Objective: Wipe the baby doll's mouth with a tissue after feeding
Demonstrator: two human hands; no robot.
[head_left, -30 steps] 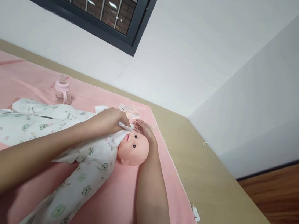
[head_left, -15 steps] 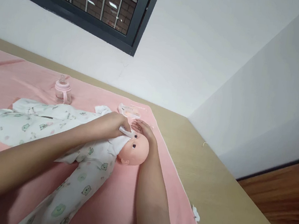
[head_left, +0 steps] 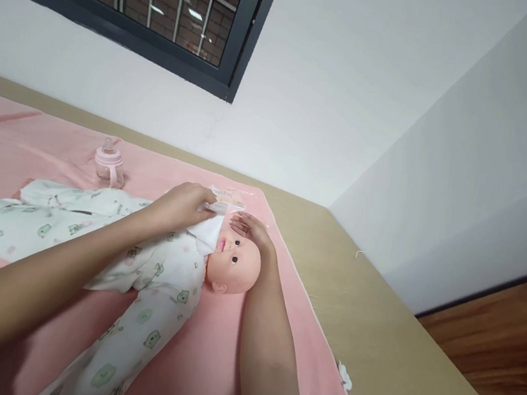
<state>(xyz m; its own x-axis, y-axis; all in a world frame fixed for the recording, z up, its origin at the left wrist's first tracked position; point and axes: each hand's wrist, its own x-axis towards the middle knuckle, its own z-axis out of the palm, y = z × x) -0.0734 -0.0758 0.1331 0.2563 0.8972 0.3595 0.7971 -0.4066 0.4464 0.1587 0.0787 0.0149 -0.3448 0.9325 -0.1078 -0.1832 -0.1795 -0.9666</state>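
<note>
A baby doll (head_left: 235, 267) lies on its back on a pink blanket (head_left: 208, 346), its head toward the right. It wears a white sleepsuit (head_left: 159, 274) with green animal prints. My left hand (head_left: 188, 205) is closed on a white cloth (head_left: 209, 232) just below the doll's chin, over its neck and upper chest. On the far side of the doll's head my right hand (head_left: 255, 230) rests with fingers stretched out, its wrist and forearm close around the crown. Behind my left hand, a clear plastic packet (head_left: 226, 199) is partly hidden.
A pink-lidded baby bottle (head_left: 109, 166) with a handle stands beyond the doll's body. The blanket covers a wooden surface (head_left: 347, 301) against a white wall with a barred window (head_left: 172, 8). A small white item (head_left: 345, 376) lies at the blanket's right edge.
My left hand has moved with the white cloth from over the doll's mouth back toward its chest, uncovering the mouth. My right hand has stayed beside the head.
</note>
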